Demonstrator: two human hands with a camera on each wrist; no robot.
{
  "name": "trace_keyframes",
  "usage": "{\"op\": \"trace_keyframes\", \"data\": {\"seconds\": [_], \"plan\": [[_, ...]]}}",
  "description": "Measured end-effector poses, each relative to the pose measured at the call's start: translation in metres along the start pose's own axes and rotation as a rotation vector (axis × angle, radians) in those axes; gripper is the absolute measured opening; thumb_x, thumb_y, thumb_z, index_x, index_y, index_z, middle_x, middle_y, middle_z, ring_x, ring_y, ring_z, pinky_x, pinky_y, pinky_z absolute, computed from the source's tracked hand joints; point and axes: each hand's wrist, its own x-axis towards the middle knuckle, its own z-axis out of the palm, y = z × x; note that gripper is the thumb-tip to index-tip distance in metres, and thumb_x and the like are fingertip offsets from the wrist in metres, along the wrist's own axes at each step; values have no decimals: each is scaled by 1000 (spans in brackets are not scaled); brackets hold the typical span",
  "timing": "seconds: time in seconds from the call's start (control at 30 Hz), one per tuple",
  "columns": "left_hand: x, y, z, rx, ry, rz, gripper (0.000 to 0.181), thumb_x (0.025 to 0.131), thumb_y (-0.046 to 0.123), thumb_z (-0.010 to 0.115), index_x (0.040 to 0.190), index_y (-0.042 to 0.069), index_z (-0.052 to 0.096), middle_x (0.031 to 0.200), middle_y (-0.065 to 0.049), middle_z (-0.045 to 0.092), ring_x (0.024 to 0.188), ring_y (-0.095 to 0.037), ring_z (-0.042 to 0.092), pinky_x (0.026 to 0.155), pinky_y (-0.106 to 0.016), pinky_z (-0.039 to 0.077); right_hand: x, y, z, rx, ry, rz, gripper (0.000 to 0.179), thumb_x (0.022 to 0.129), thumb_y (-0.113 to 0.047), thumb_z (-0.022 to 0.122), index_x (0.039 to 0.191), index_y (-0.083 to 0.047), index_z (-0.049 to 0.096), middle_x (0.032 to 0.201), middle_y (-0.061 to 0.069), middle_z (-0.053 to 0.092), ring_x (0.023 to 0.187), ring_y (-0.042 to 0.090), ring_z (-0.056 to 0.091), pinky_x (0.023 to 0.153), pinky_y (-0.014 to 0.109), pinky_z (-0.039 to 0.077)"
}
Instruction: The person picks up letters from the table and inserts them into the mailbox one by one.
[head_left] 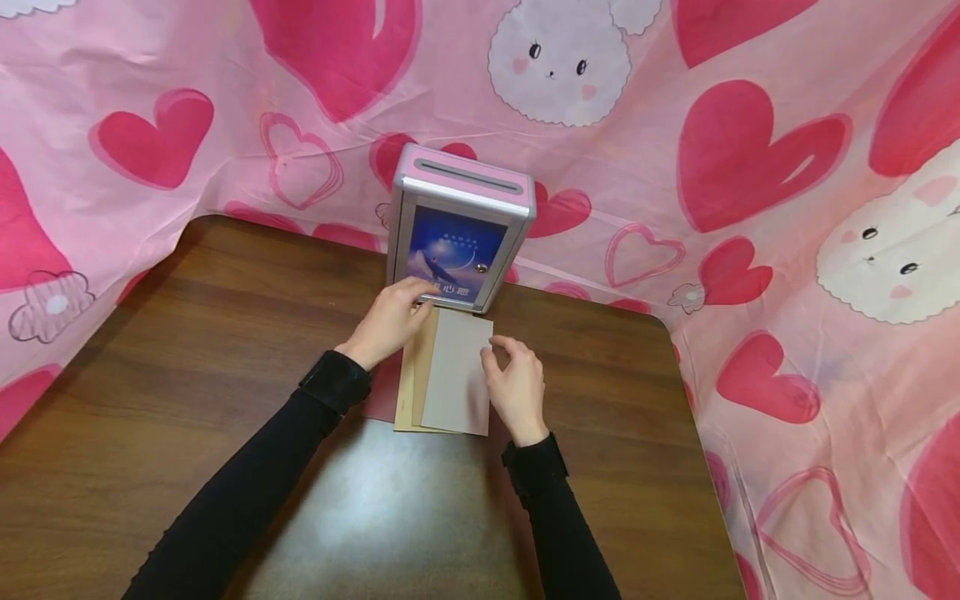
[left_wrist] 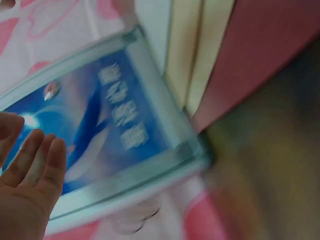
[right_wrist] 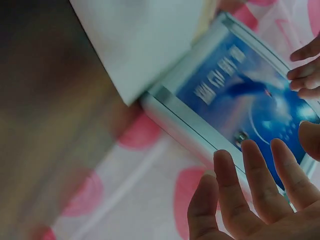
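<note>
Nothing is held by either hand: the fingers of the right hand (head_left: 517,387) are loosely bent beside the right long edge of the pale grey sheet (head_left: 459,375), and those of the left hand (head_left: 390,321) are relaxed over the far left part of the stack, with contact not to be told for either. The grey sheet is laid uppermost, with a tan sheet (head_left: 421,383), a yellow sheet (head_left: 405,404) and a dark red sheet (head_left: 382,390) fanned out to its left. All are placed around the middle of the worktop (head_left: 615,400), their far ends brought up to the foot of the locked-front box (head_left: 459,242), which is stood by the far edge, about midway between the far corners. The sheets are judged to be light, thin and fairly stiff, easily creased and apt to slide over one another. The grey one would best be taken by its right long edge or near right corner, pinched lightly, with the lower sheets steadied. Beyond the worktop, a heart-patterned cloth (head_left: 450,92) is hung.
</note>
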Motion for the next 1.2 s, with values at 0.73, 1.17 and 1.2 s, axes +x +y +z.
{"op": "trace_keyframes", "data": {"seconds": [0.73, 1.17, 1.2], "plan": [[16, -31, 69, 187, -227, -387, 40, 85, 32, 71, 100, -4, 63, 99, -22, 63, 94, -37, 60, 83, -48, 47, -66, 39, 28, -183, -189, 121, 46, 86, -37, 68, 118, -5, 64, 111, 13, 64, 105, 32, 57, 85, 50, 47], [29, -26, 85, 305, -334, -563, 78, 77, 43, 76, 134, 0, 43, 129, -29, 48, 117, -43, 48, 88, -58, 45, -60, 44, 28, -280, -252, 222, 63, 81, -48, 71, 122, -2, 59, 105, 17, 63, 94, 35, 61, 77, 52, 49], [30, -25, 86, 303, -335, -567, 79, 77, 43, 76, 135, 0, 42, 130, -29, 48, 118, -43, 47, 89, -58, 45, -58, 43, 28, -287, -258, 225, 64, 81, -49, 71, 123, -2, 59, 107, 18, 64, 94, 35, 61, 77, 53, 49]]}}
